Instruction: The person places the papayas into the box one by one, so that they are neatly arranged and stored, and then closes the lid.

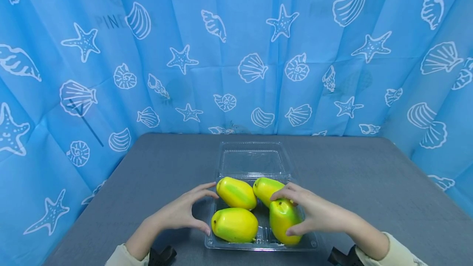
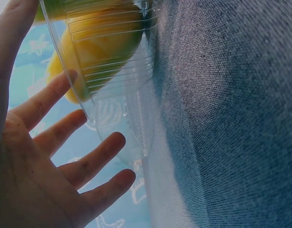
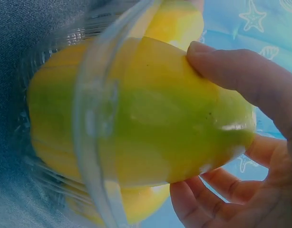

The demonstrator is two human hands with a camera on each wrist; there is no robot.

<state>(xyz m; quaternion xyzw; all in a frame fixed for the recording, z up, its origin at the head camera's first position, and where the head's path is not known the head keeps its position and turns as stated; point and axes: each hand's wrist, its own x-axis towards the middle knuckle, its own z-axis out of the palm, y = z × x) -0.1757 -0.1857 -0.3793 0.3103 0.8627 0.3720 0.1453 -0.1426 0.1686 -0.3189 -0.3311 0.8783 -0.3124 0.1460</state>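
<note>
A clear plastic clamshell box holds several yellow-green papayas. My right hand grips the front-right papaya, thumb on its near side and fingers on the far side. In the right wrist view this papaya has its lower end inside the box, behind the clear rim. My left hand is spread beside the box's left side, fingertips close to the rim, holding nothing. Nearest to it are the back-left papaya and front-left papaya. The back-right papaya is partly hidden by my right hand.
The box's clear lid lies folded open toward the back. Under everything is a grey cloth-covered table. A blue curtain with white shells and starfish hangs behind it and along both sides.
</note>
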